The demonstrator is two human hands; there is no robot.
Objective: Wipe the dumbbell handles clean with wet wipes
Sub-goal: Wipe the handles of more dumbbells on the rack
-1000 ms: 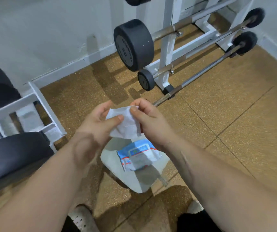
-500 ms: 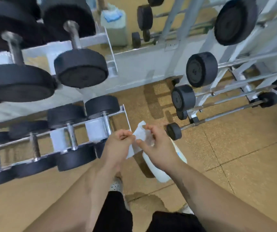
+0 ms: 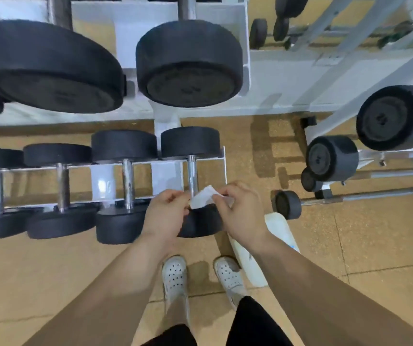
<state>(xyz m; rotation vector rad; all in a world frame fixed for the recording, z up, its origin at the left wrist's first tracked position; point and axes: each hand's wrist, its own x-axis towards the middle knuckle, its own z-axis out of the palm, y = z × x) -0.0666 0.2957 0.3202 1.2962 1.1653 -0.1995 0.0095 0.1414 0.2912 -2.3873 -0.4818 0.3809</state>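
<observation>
A white wet wipe point(image 3: 202, 198) is stretched between my two hands. My left hand point(image 3: 166, 213) pinches its left edge and my right hand point(image 3: 235, 211) pinches its right edge. Both hands hover just in front of the rightmost dumbbell on the lower rack; its chrome handle point(image 3: 192, 174) runs up to a black head point(image 3: 190, 142), and the near head point(image 3: 200, 222) shows between my wrists. More black dumbbells with chrome handles point(image 3: 128, 182) line the rack to the left.
A white rack point(image 3: 165, 174) holds the dumbbells; larger dumbbells point(image 3: 189, 63) sit on the tier above. A barbell stand point(image 3: 375, 168) with fixed barbells stands at the right. A white bag point(image 3: 279, 229) lies on the cork floor by my right foot point(image 3: 229, 274).
The view has swung from the floor and wipes packet up to the dumbbell rack. My hands, still holding the wipe between them, have come up close to the rightmost lower dumbbell.
</observation>
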